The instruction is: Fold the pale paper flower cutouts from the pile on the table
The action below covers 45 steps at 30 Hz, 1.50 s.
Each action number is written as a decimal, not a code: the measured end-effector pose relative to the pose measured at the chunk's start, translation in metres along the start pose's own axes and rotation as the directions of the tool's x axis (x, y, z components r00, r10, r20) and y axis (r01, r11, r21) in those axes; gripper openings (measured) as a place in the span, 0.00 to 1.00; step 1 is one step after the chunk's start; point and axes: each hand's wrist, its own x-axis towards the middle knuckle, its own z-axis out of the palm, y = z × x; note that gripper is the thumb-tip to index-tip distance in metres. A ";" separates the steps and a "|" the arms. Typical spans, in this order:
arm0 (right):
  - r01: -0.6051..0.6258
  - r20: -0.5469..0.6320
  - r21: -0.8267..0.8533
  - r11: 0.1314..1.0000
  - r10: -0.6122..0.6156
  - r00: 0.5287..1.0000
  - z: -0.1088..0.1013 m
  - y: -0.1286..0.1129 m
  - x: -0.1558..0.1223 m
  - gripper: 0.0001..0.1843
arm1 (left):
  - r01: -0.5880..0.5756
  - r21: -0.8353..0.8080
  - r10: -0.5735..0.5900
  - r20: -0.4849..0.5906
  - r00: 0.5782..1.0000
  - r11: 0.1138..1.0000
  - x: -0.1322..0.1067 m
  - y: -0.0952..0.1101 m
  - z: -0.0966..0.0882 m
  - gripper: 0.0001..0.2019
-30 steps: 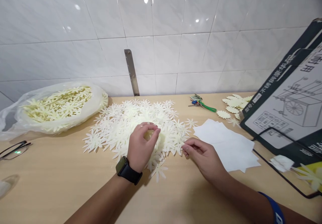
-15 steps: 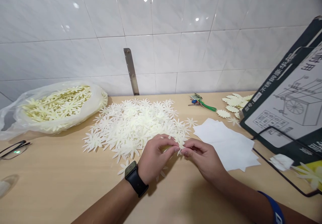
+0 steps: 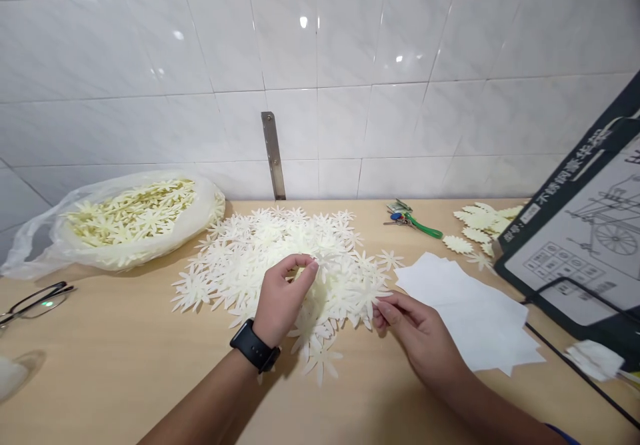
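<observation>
A wide heap of pale cream flower cutouts (image 3: 240, 258) with narrow petals lies on the table. Over the heap, my left hand (image 3: 285, 292) pinches one flower cutout (image 3: 327, 266) between thumb and forefinger. My right hand (image 3: 420, 332), at the heap's right edge, grips another flower cutout (image 3: 367, 295) by a petal tip. The two hands are apart. A loose cutout (image 3: 321, 360) lies on the table just in front of the heap.
A plastic bag (image 3: 207, 222) full of yellowish cutouts sits at left, near eyeglasses (image 3: 43, 300). White paper sheets (image 3: 460, 308) lie right of my right hand. Behind them are keys with a green strap (image 3: 423, 226) and scalloped cutouts (image 3: 480, 222). A printed box (image 3: 590, 232) leans at right.
My hands, which met at one flower cutout, have drawn apart, each now with a cutout. The left moved left and up. The camera view has shifted slightly.
</observation>
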 end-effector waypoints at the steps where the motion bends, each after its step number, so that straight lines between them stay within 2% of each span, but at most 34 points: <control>1: -0.020 -0.002 0.016 1.000 0.020 1.000 0.000 0.000 0.000 0.17 | 0.015 0.007 -0.015 -0.001 1.000 1.000 0.001 -0.001 0.000 0.12; 5: -0.076 -0.012 0.050 0.996 0.076 0.997 -0.002 0.001 0.002 0.18 | 0.013 0.025 -0.012 -0.003 1.000 1.000 0.001 -0.002 0.001 0.13; 8: -0.099 -0.026 0.051 0.994 0.100 0.995 -0.005 0.004 0.004 0.20 | -0.046 0.026 0.046 -0.005 0.999 0.999 0.001 -0.002 0.002 0.13; 11: -0.153 -0.033 -0.018 0.988 0.152 0.988 -0.008 0.007 0.007 0.22 | -0.121 0.047 0.122 -0.022 0.992 0.992 0.002 -0.002 0.000 0.12; 13: -0.205 -0.049 -0.076 0.976 0.202 0.978 -0.010 0.007 0.008 0.25 | -0.121 0.047 0.122 -0.029 0.992 0.992 0.002 -0.001 -0.001 0.11; 15: -0.239 -0.082 -0.126 0.963 0.230 0.970 -0.011 0.006 0.009 0.27 | -0.073 -0.004 0.073 -0.011 0.997 0.997 0.001 0.000 -0.001 0.13; 18: -0.219 -0.140 -0.187 0.957 0.195 0.971 -0.011 0.004 0.008 0.28 | 0.042 -0.174 -0.028 0.080 0.996 0.984 -0.002 0.004 0.002 0.27; 20: -0.176 -0.165 -0.214 0.961 0.142 0.976 -0.010 0.003 0.006 0.27 | 0.123 -0.291 -0.074 0.173 0.982 0.949 -0.005 0.005 0.006 0.32; 24: -0.075 -0.134 -0.220 0.972 0.046 0.990 -0.008 0.002 0.001 0.24 | 0.237 -0.434 -0.082 0.346 0.935 0.869 -0.012 0.004 0.013 0.31; 27: 0.024 -0.089 -0.238 0.971 -0.046 0.995 -0.007 0.001 -0.003 0.21 | 0.247 -0.447 -0.030 0.439 0.898 0.860 -0.018 0.004 0.016 0.31; 28: 0.055 -0.076 -0.245 0.968 -0.076 0.994 -0.006 0.001 -0.005 0.21 | 0.226 -0.424 -0.013 0.450 0.893 0.877 -0.020 0.005 0.017 0.30; 30: 0.111 -0.033 -0.247 0.963 -0.122 0.992 -0.005 -0.001 -0.007 0.20 | 0.118 -0.320 0.026 0.412 0.911 0.940 -0.025 0.006 0.019 0.25; 32: 0.131 0.032 -0.209 0.969 -0.127 0.991 -0.003 -0.002 -0.009 0.18 | -0.059 -0.157 0.107 0.319 0.942 0.986 -0.031 0.005 0.021 0.17; 34: 0.100 0.106 -0.111 0.989 -0.088 0.990 -0.002 -0.001 -0.010 0.16 | -0.259 -0.001 0.251 0.251 0.935 0.966 -0.035 0.003 0.023 0.12; 35: 0.072 0.144 -0.044 0.996 -0.065 0.987 -0.001 0.000 -0.010 0.15 | -0.371 0.050 0.347 0.252 0.903 0.927 -0.036 0.001 0.023 0.11; 37: 0.019 0.208 0.088 0.996 -0.037 0.977 0.000 0.001 -0.010 0.17 | -0.584 0.101 0.536 0.296 0.791 0.806 -0.037 -0.002 0.023 0.14; 39: -0.026 0.238 0.167 0.986 -0.015 0.971 0.000 0.002 -0.010 0.18 | -0.727 0.130 0.655 0.350 0.670 0.674 -0.036 -0.004 0.023 0.18; 40: -0.047 0.239 0.187 0.981 0.001 0.971 0.001 0.002 -0.009 0.17 | -0.763 0.147 0.680 0.372 0.632 0.629 -0.035 -0.005 0.022 0.19; 42: -0.086 0.229 0.220 0.972 0.034 0.973 0.001 0.001 -0.008 0.15 | -0.793 0.188 0.687 0.411 0.600 0.580 -0.032 -0.006 0.020 0.21; 45: -0.114 0.242 0.290 0.950 0.042 0.969 0.003 0.000 -0.007 0.12 | -0.811 0.253 0.673 0.459 0.580 0.527 -0.030 -0.007 0.018 0.22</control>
